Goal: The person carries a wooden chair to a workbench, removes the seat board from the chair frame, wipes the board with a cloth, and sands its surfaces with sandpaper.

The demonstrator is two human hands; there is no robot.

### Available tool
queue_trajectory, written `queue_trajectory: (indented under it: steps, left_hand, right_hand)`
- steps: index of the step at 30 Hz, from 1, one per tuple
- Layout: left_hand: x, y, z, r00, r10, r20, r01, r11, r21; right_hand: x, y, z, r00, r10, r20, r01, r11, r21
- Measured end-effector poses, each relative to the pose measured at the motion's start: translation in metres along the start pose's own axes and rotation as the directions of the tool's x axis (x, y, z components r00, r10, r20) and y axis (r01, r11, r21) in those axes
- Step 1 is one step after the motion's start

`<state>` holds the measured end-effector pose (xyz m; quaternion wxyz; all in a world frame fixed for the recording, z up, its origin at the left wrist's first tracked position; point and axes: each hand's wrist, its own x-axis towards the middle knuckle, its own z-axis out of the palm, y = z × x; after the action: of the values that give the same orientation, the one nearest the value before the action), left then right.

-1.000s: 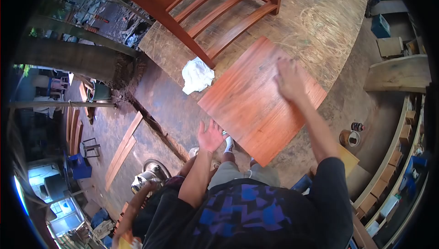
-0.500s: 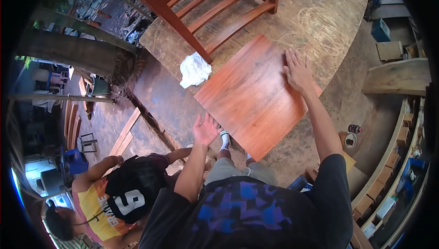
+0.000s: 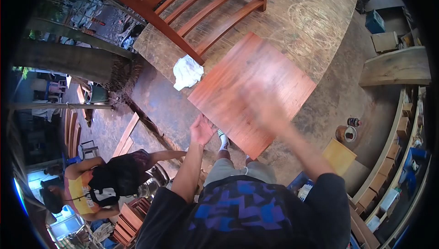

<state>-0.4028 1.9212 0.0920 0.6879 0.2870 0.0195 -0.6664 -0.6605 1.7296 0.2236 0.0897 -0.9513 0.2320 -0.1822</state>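
Note:
A flat reddish-brown wooden panel (image 3: 249, 77) lies across the corner of a worn plywood table (image 3: 302, 25), its near part jutting past the edge. My left hand (image 3: 202, 130) is palm up at the panel's left edge, thumb and fingers apart, the fingertips close to or just under the edge. Over the panel's middle is my right hand (image 3: 264, 107), smeared by motion, so its fingers cannot be made out. A crumpled white cloth (image 3: 188, 72) rests at the table edge beside the panel. Behind it stands a slatted wooden chair frame (image 3: 183, 34) of the same reddish colour.
A person (image 3: 109, 180) bends over at lower left, near stacked wooden pieces (image 3: 130, 224). Loose boards (image 3: 125, 134) lie on the floor. To the right are a tin can (image 3: 350, 133), a yellowish board (image 3: 339, 156), a thick plank (image 3: 395, 66) and shelving with wooden blocks (image 3: 385, 164).
My right hand has swept from the panel's far right edge toward its near middle. My left hand has turned slightly at the edge. The other person has shifted left.

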Motion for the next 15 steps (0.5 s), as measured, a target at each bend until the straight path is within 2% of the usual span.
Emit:
queue_trajectory:
  steps: [1,2,3,6,9,10,11,13,14,15]
  left_hand:
    - [0.001,-0.001,-0.003,1.000,-0.017,-0.009,0.017,1.000,0.001]
    - [0.002,-0.001,-0.008,0.999,-0.035,-0.019,0.035,0.999,0.004]
    - [0.004,-0.002,-0.010,0.998,-0.054,-0.027,0.054,0.999,0.007]
    - [0.005,-0.003,0.000,0.993,-0.050,-0.105,0.061,0.993,0.097]
    - [0.005,-0.005,0.001,0.992,-0.048,-0.115,0.065,0.986,0.154]
    - [0.002,-0.004,-0.002,0.989,-0.050,-0.136,0.072,0.984,0.163]
    - [0.006,-0.003,-0.005,0.989,-0.052,-0.142,0.076,0.982,0.172]
    - [0.007,-0.008,-0.001,0.985,-0.044,-0.168,0.075,0.981,0.177]
    - [0.006,-0.008,0.001,0.981,-0.029,-0.190,0.064,0.982,0.180]
    - [0.007,-0.009,0.003,0.977,-0.011,-0.211,0.051,0.981,0.187]
  right_hand:
    - [0.011,0.051,-0.006,0.989,0.148,-0.032,-0.149,0.988,-0.048]
    - [0.014,0.100,0.001,0.924,0.381,0.030,-0.382,0.924,0.013]
    - [0.010,0.140,0.019,0.927,0.363,-0.090,-0.373,0.878,-0.301]
    - [-0.002,0.173,0.033,0.903,0.404,0.148,-0.350,0.890,-0.292]
    - [-0.009,0.139,0.061,0.906,0.419,0.059,-0.404,0.898,-0.174]
    - [-0.015,0.100,0.062,0.935,0.349,0.057,-0.343,0.934,-0.102]
    - [-0.027,0.067,0.078,0.935,0.270,0.229,-0.295,0.952,0.083]
    - [-0.069,-0.046,0.109,0.971,0.210,0.113,-0.238,0.891,0.387]
    - [-0.064,-0.089,0.075,0.963,-0.137,0.232,0.094,0.978,0.185]
    - [-0.088,-0.125,0.103,0.909,-0.315,0.273,0.241,0.932,0.271]
